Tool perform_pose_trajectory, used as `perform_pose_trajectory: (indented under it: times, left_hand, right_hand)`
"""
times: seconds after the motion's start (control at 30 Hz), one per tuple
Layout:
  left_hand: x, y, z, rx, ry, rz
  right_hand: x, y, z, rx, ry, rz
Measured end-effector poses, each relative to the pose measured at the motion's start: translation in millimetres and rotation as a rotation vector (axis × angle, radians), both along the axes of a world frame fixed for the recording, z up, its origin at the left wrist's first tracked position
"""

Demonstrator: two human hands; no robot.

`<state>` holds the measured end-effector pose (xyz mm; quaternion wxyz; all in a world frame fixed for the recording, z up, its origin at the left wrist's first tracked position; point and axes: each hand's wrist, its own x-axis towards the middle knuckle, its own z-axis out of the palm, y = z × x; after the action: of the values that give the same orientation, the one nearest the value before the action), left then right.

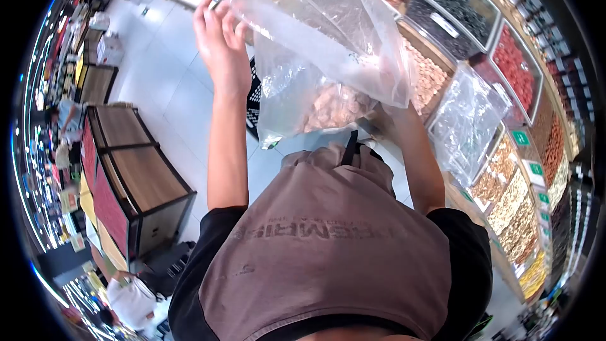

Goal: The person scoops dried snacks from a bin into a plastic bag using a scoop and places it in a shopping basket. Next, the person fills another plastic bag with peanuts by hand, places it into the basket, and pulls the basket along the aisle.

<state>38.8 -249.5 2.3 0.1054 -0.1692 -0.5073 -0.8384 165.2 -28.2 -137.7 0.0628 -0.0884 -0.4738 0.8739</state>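
In front of my chest hangs a large clear plastic bag (290,76), with pinkish-tan lumpy pieces (338,106) showing at its bottom. I cannot make out what kind of food the pieces are. My left hand (221,41) is raised at the bag's upper left edge. Its fingers are stretched and apart, with the fingertips at the plastic. On the other side, my right hand (386,79) grips the bag; the film blurs and partly covers its fingers. A black perforated basket (254,98) shows partly behind the bag, near my left forearm.
Bulk food bins line the right, with red dried pieces (514,60) and black dried pieces (451,0). Another clear plastic bag (470,120) lies over the bins. A wooden display counter (148,164) stands left across the tiled floor (183,98). A person in white (129,300) is at lower left.
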Motion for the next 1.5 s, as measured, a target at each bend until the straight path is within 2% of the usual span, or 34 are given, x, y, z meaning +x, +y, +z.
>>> perform_pose_trajectory:
  times: [0.07, 0.1, 0.17, 0.2, 0.23, 0.27, 0.3, 0.33, 0.37, 0.4, 0.47, 0.6, 0.63, 0.67, 0.73, 0.77, 0.83, 0.93, 1.07, 1.1, 1.17, 1.3, 1.37, 1.47, 1.5]
  left_hand:
    - [5.2, -62.6, -35.1, -0.212, -0.056, -0.012]
    - [14.0, -96.5, -52.4, -0.315, -0.112, -0.118]
    - [40.6, -173.6, -87.7, -0.59, -0.155, -0.313]
    - [54.1, -207.8, -104.0, -0.756, -0.134, -0.4]
    - [63.1, -231.9, -115.1, -0.983, -0.382, -0.495]
    - [77.6, -252.0, -131.4, -1.021, -0.444, -0.468]
    - [92.3, -272.2, -147.8, -1.058, -0.507, -0.442]
    - [110.1, -292.5, -179.8, -0.907, -0.377, -0.288]
    - [123.2, -322.6, -217.9, -0.901, -0.39, -0.278]
    - [136.9, -353.3, -261.2, -0.933, -0.386, -0.293]
    - [155.9, -398.9, -280.0, -0.976, -0.409, -0.307]
    - [171.6, -438.7, -277.9, -0.578, -0.823, -0.021]
    - [169.5, -441.9, -276.4, -0.471, -0.912, 0.051]
    - [165.6, -446.0, -274.4, -0.471, -0.919, 0.051]
    - [149.4, -446.0, -252.4, -0.817, -0.911, 0.021]
    - [143.0, -441.3, -243.0, -0.821, -0.915, 0.013]
    - [133.3, -430.7, -230.4, -0.666, -0.924, 0.088]
    - [114.4, -438.6, -244.4, -0.655, -1.04, 0.09]
    - [67.6, -437.3, -251.5, -0.733, -1.022, 0.099]
    - [43.3, -434.3, -249.4, -0.645, -0.968, 0.093]
    - [8.7, -418.0, -253.0, -0.504, -0.759, 0.142]
    - [-61.3, -407.7, -287.0, -0.585, -0.809, 0.082]
    - [-94.5, -392.0, -289.8, -0.857, -0.723, -0.162]
    - [-120.2, -389.4, -341.9, -0.817, -0.758, -0.243]
    - [-129.7, -380.9, -346.7, -0.855, -0.804, -0.271]
  right_hand:
    - [-10.9, -44.7, -5.3, 0.28, 0.177, -0.056]
    - [-16.3, -68.2, -9.3, 0.367, 0.236, -0.076]
    - [-17.6, -121.1, -28.4, 0.741, 0.186, 0.004]
    - [-15.5, -153.1, -25.1, 0.661, 0.237, 0.075]
    - [-13.4, -185.1, -22.0, 0.577, 0.283, 0.15]
    - [-11.2, -217.1, -18.9, 0.492, 0.321, 0.226]
    - [-7.9, -249.5, -26.9, 0.573, 0.306, 0.275]
    - [-4.2, -282.1, -35.1, 0.655, 0.295, 0.324]
    - [2.2, -316.7, -53.5, 0.78, 0.381, 0.267]
    - [12.0, -340.7, -48.8, 0.826, 0.271, 0.411]
    - [22.8, -388.2, -68.4, 0.925, 0.331, 0.538]
    - [22.7, -427.6, -81.5, 0.973, 0.326, 0.669]
    - [16.9, -429.6, -86.6, 1.073, 0.294, 0.775]
    - [11.6, -432.6, -90.6, 1.169, 0.261, 0.878]
    - [2.3, -439.3, -92.4, 1.171, 0.236, 0.932]
    - [-2.3, -440.7, -93.7, 1.178, 0.217, 0.983]
    - [-9.2, -447.5, -101.2, 1.162, 0.201, 0.943]
    - [-31.6, -443.2, -107.4, 1.151, 0.17, 0.889]
    - [-72.9, -431.5, -103.1, 1.17, 0.109, 0.819]
    - [-88.1, -422.4, -93.7, 1.146, 0.122, 0.641]
    - [-105.6, -409.3, -96.8, 1.159, 0.145, 0.564]
    - [-128.8, -388.9, -121.6, 1.123, 0.027, 0.388]
    - [-135.8, -379.4, -136.5, 1.132, -0.098, 0.321]
    - [-145.1, -377.6, -165.4, 1.109, -0.237, 0.29]
    - [-146.6, -382.5, -174.5, 1.085, -0.239, 0.157]
